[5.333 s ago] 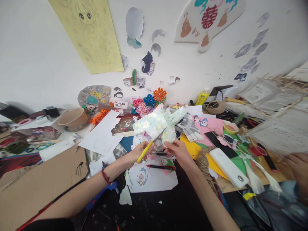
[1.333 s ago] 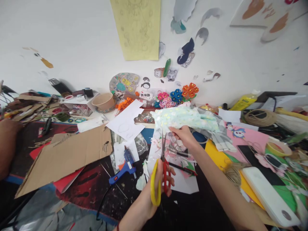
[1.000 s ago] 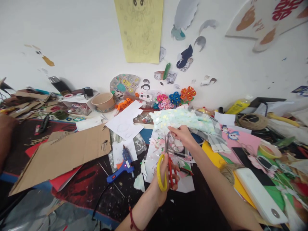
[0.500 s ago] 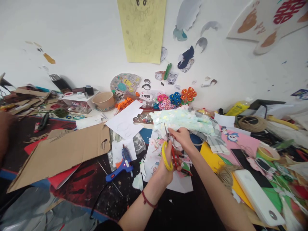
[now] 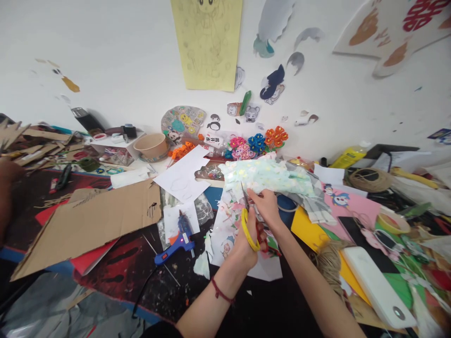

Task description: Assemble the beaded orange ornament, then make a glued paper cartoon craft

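My left hand (image 5: pixel 248 241), with a dark red cord at its wrist, is closed round a pair of scissors (image 5: pixel 251 230). One handle loop is yellow, the other red and mostly hidden by my fingers. The narrow blades point up and away, to the front edge of a pale green, yellow-flecked sheet (image 5: pixel 268 176). My right hand (image 5: pixel 268 205) is closed in a pinch right beside the blades. What its fingertips grip is too small to make out. Beneath both hands lies a white paper (image 5: pixel 268 270) with pink and green pictures and scraps on it.
To the left are a blue glue gun (image 5: pixel 179 241) and a large cardboard sheet (image 5: pixel 102 223). A white phone-like device (image 5: pixel 377 284) and twine (image 5: pixel 329 263) lie at right. Colourful flowers (image 5: pixel 257 143) stand by the wall. Another person's hand (image 5: pixel 10 178) shows at far left.
My left hand has shifted slightly right with the scissors, and the red loop is now more hidden. My right hand stays close by the blades. At far left, the other person's hand has moved slightly.
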{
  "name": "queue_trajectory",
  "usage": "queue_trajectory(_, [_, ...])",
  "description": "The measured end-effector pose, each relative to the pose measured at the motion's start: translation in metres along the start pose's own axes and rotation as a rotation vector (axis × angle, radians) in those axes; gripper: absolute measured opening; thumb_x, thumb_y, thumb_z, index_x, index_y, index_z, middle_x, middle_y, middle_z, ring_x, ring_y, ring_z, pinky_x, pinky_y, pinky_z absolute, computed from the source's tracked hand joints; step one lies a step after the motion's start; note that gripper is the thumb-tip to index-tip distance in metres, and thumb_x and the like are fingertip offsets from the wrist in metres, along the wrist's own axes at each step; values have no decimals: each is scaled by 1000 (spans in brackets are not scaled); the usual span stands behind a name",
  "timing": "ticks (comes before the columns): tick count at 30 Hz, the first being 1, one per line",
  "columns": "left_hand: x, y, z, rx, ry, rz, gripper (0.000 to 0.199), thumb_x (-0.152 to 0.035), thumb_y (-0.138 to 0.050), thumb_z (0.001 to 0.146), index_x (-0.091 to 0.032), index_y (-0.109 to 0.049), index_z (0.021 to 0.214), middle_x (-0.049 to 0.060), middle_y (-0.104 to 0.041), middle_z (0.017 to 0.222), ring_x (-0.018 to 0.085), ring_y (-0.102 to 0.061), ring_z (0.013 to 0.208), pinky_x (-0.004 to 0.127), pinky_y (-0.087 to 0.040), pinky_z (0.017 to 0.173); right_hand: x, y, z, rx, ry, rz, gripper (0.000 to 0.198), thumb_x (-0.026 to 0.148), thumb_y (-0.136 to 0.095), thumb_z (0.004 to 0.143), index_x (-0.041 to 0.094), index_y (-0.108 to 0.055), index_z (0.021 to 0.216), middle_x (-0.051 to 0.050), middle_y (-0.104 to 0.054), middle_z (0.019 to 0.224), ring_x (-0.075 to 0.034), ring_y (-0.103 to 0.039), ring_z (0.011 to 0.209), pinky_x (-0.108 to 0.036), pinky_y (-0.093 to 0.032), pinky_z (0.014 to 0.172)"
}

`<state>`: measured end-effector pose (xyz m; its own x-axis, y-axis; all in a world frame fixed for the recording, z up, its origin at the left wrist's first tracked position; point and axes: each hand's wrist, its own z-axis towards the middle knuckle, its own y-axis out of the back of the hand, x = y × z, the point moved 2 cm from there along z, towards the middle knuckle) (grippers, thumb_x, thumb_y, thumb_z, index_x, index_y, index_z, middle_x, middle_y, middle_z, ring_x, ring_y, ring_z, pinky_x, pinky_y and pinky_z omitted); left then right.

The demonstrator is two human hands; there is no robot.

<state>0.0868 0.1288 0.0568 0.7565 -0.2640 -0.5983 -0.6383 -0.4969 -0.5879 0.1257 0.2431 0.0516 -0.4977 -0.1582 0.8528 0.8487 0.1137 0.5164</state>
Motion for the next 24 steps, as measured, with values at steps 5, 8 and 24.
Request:
queue_trajectory(5, [0,3,4,-8,21,55,63,-84,-48,76,-21,-47,76,-3,-43,55,10,-41,41,23,-32,36,2,2,-4,-46,-11,3,41,48,-62,80,20,-52,51,-6,-66,56,-21,-62,58,-27,-39,54])
queue_trajectory(8, [-3,3,7,-44,57,43,66,-85,-47,76,-20,-48,75,-2,-44,55,10,-42,41,22,-29,35,1,3,-5,-48,-3,-4,42,49,-63,79,20,-49,50,-4,-63,52,-20,-59,57,-27,-36,53])
queue_trajectory(24, [-6,-3,6,-79,-19,-13,59,-79,-57,75,-22,-45,83,-5,-42,61,8,-39,46,17,-23,36,1,2,-15,-78,36,-56,48,48,-62,80,24,-37,48,4,-41,43,-13,-38,47,-28,-27,50])
